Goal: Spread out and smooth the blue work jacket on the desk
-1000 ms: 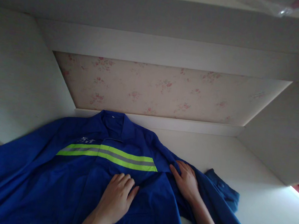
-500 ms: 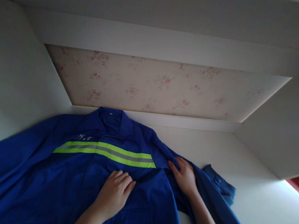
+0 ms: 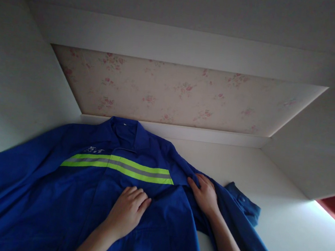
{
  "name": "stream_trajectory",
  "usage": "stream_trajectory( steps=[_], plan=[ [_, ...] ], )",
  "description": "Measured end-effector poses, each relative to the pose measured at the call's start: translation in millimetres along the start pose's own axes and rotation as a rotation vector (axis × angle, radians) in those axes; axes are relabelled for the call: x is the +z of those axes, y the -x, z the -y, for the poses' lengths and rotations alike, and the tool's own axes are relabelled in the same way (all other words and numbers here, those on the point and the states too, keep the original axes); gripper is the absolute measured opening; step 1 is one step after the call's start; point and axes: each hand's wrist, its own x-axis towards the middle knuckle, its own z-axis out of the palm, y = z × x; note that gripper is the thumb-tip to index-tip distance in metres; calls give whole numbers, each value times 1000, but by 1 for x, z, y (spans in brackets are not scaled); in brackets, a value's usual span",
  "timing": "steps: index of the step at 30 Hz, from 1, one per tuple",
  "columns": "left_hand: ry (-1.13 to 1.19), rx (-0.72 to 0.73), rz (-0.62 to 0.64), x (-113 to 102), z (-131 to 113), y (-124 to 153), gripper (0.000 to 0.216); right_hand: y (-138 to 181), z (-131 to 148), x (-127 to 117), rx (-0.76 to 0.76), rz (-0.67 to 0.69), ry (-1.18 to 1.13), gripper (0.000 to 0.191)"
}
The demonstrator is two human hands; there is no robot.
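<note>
- Jacket [image 3: 65,194]: one blue work jacket lies face up on the white surface [image 3: 294,236], collar [image 3: 124,130] at the back edge against the flowered back panel [image 3: 174,92]. Spread this way, the front is open to both hands.
- Left-side sleeve [image 3: 5,171]: runs out toward the left edge of the surface and lies flat.
- Reflective band [image 3: 120,166]: one yellow-green band with a grey centre stripe crosses the chest, just behind both hands.
- Left hand [image 3: 129,211]: palm down, fingers together and flat on the jacket front near the centre line. It grips nothing; the flat press appears to pin the cloth.
- Right hand [image 3: 205,194]: fingers extended and resting on the cloth at the shoulder seam, just right of the band's end. No pinch of fabric can be made out; the contact looks like a press or smoothing hold.
- Right-side sleeve [image 3: 245,215]: bunched beside the right forearm, with its cuff [image 3: 245,203] folded up toward the right edge.
- Count: one jacket, two sleeves, one band, two hands.
</note>
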Motion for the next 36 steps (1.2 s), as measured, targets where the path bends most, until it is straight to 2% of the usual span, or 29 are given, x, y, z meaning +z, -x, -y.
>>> stream_trajectory(
  steps=[36],
  plan=[
    [23,-17,21,-1,-1,2,29,0,-2,2,11,11,0,45]
  ],
)
